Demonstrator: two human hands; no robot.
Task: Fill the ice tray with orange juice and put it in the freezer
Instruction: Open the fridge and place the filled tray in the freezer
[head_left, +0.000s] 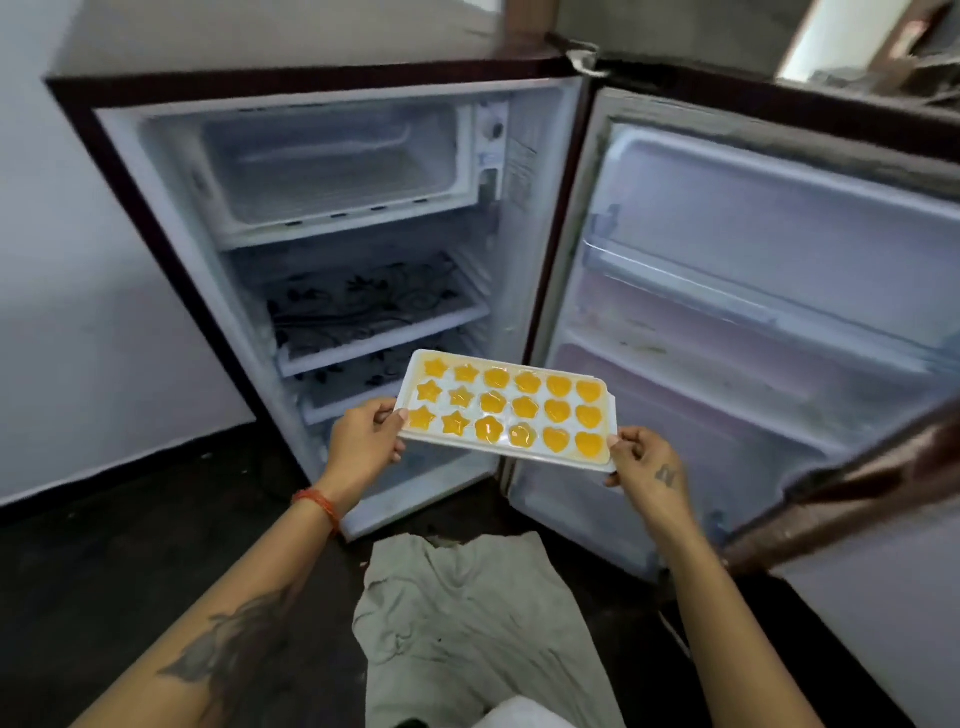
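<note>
A white ice tray (535, 457) with star, flower and heart cells full of orange juice is held level in front of the open fridge. My left hand (363, 441) grips its left end, thumb on the rim. My right hand (647, 467) grips its right near corner. The freezer compartment (337, 166) sits at the top of the fridge interior, its front open and nothing visible inside. The tray is well below it, at the height of the lower shelves.
The fridge door (753, 338) stands swung open to the right, its racks bare. Patterned shelves (374, 312) lie under the freezer. A crumpled grey cloth (467, 613) lies on the dark floor in front. A white wall (78, 312) is to the left.
</note>
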